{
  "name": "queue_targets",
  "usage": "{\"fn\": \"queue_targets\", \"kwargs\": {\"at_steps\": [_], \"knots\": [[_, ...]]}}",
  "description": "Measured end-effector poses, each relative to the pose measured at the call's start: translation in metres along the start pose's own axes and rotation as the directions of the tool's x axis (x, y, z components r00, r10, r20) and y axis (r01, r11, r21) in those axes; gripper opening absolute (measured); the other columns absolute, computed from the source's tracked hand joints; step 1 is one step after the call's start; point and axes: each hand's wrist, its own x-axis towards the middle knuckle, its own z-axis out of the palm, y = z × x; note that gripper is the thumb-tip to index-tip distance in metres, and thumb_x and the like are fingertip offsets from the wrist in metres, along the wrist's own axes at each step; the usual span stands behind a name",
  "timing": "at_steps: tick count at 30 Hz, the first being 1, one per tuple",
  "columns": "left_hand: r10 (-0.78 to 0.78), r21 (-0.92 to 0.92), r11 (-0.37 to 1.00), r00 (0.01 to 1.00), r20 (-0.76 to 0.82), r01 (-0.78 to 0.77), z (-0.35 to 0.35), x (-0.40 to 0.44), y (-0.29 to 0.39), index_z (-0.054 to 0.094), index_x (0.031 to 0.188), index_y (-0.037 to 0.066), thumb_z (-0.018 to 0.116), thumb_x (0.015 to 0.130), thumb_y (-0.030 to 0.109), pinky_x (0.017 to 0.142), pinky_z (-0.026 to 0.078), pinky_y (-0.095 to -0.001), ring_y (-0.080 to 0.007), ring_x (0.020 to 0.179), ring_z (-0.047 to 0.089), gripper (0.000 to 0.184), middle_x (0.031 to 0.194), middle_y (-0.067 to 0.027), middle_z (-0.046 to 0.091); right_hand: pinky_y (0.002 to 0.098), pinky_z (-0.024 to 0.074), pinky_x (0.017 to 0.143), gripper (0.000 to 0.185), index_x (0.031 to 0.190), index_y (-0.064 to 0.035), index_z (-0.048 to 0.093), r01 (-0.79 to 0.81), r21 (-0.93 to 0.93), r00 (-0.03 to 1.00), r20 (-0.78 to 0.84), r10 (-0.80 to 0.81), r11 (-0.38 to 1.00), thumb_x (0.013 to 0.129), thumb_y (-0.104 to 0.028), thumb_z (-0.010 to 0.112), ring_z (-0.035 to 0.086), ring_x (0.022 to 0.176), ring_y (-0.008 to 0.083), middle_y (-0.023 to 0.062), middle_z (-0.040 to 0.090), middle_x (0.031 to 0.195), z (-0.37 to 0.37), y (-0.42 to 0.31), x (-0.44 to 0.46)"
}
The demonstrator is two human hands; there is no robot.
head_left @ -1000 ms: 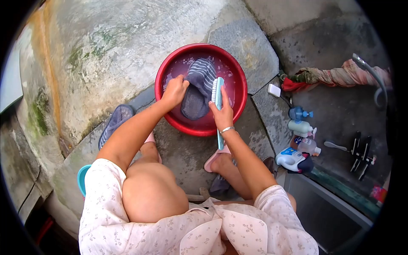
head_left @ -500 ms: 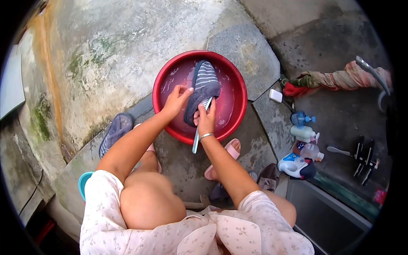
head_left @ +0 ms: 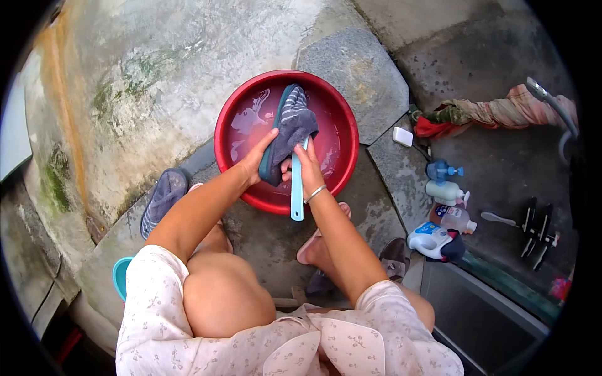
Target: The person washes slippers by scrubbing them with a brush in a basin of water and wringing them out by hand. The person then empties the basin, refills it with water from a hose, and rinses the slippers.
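A grey slipper with a white-striped toe is tilted over a red basin of water. My left hand is closed on the slipper's sole edge, thumb along the side. My right hand is wrapped round a brush with a light blue handle. The handle points back toward me, and the brush's head is hidden at the slipper's opening. A matching slipper lies on the ground left of the basin.
Several bottles, among them a white detergent jug, stand at the right beside a small white block. A twisted cloth lies farther back. A teal container is at my left, a brown shoe at my right.
The slipper has rolled onto its side, showing more sole. My left hand has slid lower along its edge, and the brush handle now points more straight back with its flat side up.
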Motion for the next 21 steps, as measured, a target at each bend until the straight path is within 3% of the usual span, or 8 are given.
{"fn": "queue_targets", "kwargs": {"at_steps": [3,5,8,11,12,13,17,21], "knots": [[0.061,0.065,0.997,0.982,-0.182,-0.050,0.000,0.003,-0.007,0.052,0.121,0.004,0.051,0.090,0.051,0.082,0.050,-0.0381,-0.0241,0.091,0.062,0.056,0.103,-0.0139,0.061,0.0243,0.0409,0.034,0.038,0.129,-0.0138,0.038,-0.229,-0.469,0.970,-0.185,0.159,0.853,0.094,-0.022,0.051,0.056,0.049,0.0134,0.0074,0.060,0.086,-0.028,0.011,0.015],[0.170,0.183,0.976,0.937,-0.304,-0.118,-0.013,0.012,-0.018,0.045,0.128,0.006,0.058,0.088,0.045,0.092,0.047,-0.0387,-0.0245,0.108,0.056,0.057,0.117,-0.0142,0.055,0.0279,0.0470,0.043,0.048,0.127,-0.0113,0.038,-0.251,-0.772,0.960,-0.278,0.045,0.584,0.087,-0.021,0.062,0.060,0.056,0.0177,0.0067,0.060,0.079,-0.036,0.011,0.016],[0.161,0.216,0.972,0.929,-0.334,-0.091,-0.008,0.006,-0.008,0.040,0.131,0.008,0.061,0.086,0.043,0.091,0.048,-0.0396,-0.0244,0.109,0.055,0.061,0.124,-0.0150,0.051,0.0374,0.0535,0.071,0.080,0.140,-0.0092,0.028,-0.029,-0.819,0.987,-0.113,-0.112,0.573,0.075,-0.020,0.073,0.064,0.082,0.0324,0.0176,0.061,0.095,-0.060,0.042,0.020],[0.068,0.129,0.991,0.948,-0.310,-0.028,-0.017,0.008,-0.006,0.043,0.128,0.008,0.059,0.087,0.043,0.087,0.050,-0.0401,-0.0248,0.107,0.057,0.056,0.122,-0.0154,0.053,0.0393,0.0502,0.084,0.097,0.146,-0.0101,0.020,-0.048,-0.615,0.982,-0.171,-0.074,0.787,0.069,-0.021,0.078,0.058,0.103,0.0350,0.0243,0.057,0.111,-0.046,0.042,-0.001],[0.092,0.145,0.988,0.941,-0.327,-0.046,-0.014,0.006,-0.004,0.045,0.126,0.008,0.057,0.087,0.043,0.086,0.051,-0.0400,-0.0249,0.105,0.058,0.054,0.120,-0.0152,0.055,0.0416,0.0469,0.091,0.099,0.150,-0.0126,0.013,-0.093,-0.735,0.992,-0.124,0.001,0.672,0.072,-0.020,0.075,0.053,0.115,0.0384,0.0283,0.046,0.131,-0.035,0.025,-0.016],[0.118,0.159,0.985,0.933,-0.341,-0.067,-0.012,0.005,-0.003,0.046,0.125,0.008,0.056,0.088,0.043,0.086,0.051,-0.0399,-0.0250,0.103,0.059,0.052,0.118,-0.0150,0.056,0.0428,0.0425,0.097,0.089,0.150,-0.0128,0.013,0.009,-0.829,0.996,-0.041,-0.077,0.559,0.080,-0.019,0.067,0.049,0.120,0.0420,0.0283,0.043,0.137,-0.035,0.037,-0.019],[0.132,0.141,0.986,0.932,-0.339,-0.089,-0.008,0.005,-0.007,0.049,0.125,0.007,0.052,0.088,0.045,0.086,0.050,-0.0407,-0.0245,0.102,0.060,0.053,0.114,-0.0149,0.060,0.0451,0.0398,0.098,0.063,0.149,-0.0145,0.018,-0.181,-0.888,0.982,-0.188,0.025,0.422,0.093,-0.026,0.044,0.049,0.119,0.0438,0.0294,0.050,0.129,-0.012,0.028,-0.033],[0.049,0.073,0.997,0.917,-0.396,-0.022,0.012,-0.006,-0.011,0.053,0.122,0.004,0.051,0.088,0.052,0.087,0.050,-0.0399,-0.0251,0.102,0.060,0.060,0.114,-0.0150,0.061,0.0439,0.0395,0.095,0.045,0.138,-0.0125,0.038,0.026,-0.715,0.986,-0.098,-0.137,0.698,0.095,-0.024,0.037,0.051,0.114,0.0439,0.0285,0.055,0.121,-0.018,0.040,0.014]]}}
